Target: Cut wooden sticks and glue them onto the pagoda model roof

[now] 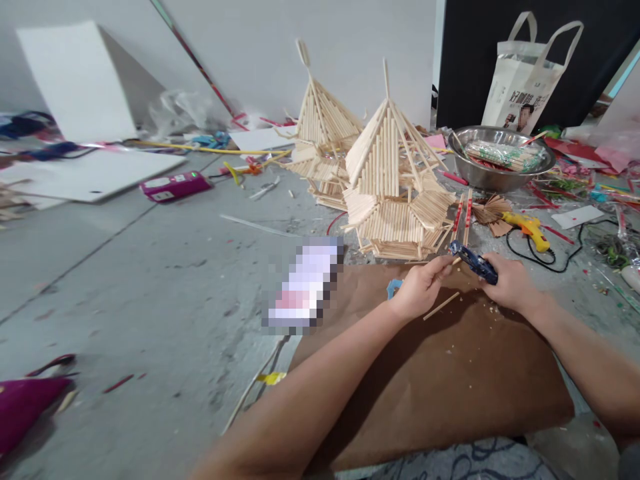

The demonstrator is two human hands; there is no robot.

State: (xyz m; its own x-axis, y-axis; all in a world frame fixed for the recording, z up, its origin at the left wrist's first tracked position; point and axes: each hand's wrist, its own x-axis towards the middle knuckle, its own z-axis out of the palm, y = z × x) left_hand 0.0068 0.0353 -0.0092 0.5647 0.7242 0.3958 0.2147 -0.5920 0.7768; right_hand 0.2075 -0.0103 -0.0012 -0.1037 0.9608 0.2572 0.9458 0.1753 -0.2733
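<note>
cutters point(474, 262) in your right hand: dark blue | stick models point(395, 187) far: pale wood | board point(440, 373) near you: brown | glue gun point(527, 230) right: yellow | box point(175, 186) far left: magenta | floor point(150, 287): grey

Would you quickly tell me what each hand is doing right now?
Left hand: closed on a thin wooden stick.
Right hand: closed on blue-handled cutters, at the stick's far end.
</note>
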